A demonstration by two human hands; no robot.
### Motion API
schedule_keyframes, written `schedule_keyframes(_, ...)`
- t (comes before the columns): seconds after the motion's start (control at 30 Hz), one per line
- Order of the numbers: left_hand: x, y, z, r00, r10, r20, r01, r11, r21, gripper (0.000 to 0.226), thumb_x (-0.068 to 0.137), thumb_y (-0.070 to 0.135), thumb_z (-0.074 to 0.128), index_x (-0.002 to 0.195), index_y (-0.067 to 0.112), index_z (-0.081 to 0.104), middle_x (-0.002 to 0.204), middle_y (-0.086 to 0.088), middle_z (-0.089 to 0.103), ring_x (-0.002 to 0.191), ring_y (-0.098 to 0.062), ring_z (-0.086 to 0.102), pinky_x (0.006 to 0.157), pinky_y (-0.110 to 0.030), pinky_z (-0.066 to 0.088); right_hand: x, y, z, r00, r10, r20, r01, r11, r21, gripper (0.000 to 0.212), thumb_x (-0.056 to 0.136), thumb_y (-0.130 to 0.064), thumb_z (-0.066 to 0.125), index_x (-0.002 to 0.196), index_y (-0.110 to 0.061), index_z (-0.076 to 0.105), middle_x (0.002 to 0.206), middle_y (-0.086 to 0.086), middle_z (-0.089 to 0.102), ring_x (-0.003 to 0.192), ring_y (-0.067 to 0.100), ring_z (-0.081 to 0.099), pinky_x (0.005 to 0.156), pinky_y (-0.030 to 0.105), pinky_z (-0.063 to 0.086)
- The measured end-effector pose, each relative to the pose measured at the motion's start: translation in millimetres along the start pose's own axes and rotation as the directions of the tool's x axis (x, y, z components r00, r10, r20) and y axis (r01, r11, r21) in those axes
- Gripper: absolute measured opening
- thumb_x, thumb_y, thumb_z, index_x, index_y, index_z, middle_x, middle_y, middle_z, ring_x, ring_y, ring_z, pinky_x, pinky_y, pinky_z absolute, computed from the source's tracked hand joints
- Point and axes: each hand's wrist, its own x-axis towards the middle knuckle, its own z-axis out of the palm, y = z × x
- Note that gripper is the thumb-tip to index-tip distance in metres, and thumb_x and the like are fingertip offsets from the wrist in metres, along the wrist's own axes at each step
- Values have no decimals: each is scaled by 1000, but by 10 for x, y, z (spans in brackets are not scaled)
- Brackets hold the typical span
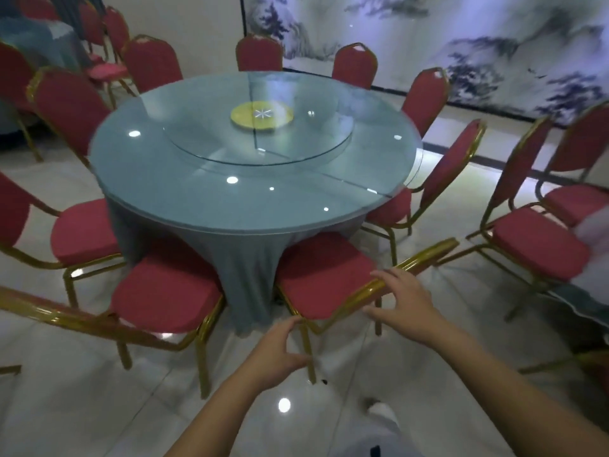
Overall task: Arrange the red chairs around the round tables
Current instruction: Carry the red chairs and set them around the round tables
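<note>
A round table with a grey-blue cloth, a glass top and a glass turntable stands in the middle, ringed by several red chairs with gold frames. The nearest red chair is tucked under the front edge, its gold back rail facing me. My right hand is spread open with its fingertips on that rail. My left hand is open in a wide curve, its fingertip at the rail's left corner and its thumb beside the chair leg. Neither hand grips the rail.
Another red chair sits just left of the nearest one. Two loose red chairs stand apart on the right, near a second clothed table's edge. A third table with chairs is at the back left. The tiled floor is glossy.
</note>
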Motion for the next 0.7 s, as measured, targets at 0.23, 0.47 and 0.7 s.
schedule_keyframes(0.23, 761, 623, 660, 999, -41, -20, 43, 995, 93, 89, 78, 36, 79, 150, 37, 28, 144, 14, 30, 124, 0, 33, 97, -16, 31, 1042, 1320, -500, 972, -52, 228, 141, 908, -394, 86, 73, -52, 74, 146, -48, 29, 157, -8, 27, 149, 21, 12, 112, 66, 8)
schedule_keyframes(0.47, 1548, 1241, 1342, 943, -187, -276, 202, 979, 29, 46, 74, 13, 77, 110, 36, 58, 105, 8, 62, 91, -6, 62, 81, -32, 55, 1910, 2566, -842, 977, -91, 193, 102, 994, -45, 27, 80, -4, 59, 69, -27, 55, 81, -2, 58, 89, 26, 62, 76, 37, 50)
schedule_keyframes(0.7, 1570, 1497, 1706, 849, -344, -401, 428, 893, 141, 49, 84, -2, 60, 90, 47, 62, 88, 11, 66, 88, -14, 63, 76, -31, 51, 1674, 2995, -673, 949, -269, 163, 274, 962, -13, 18, 80, -11, 58, 86, -23, 70, 84, -8, 48, 88, 19, 52, 67, 33, 44)
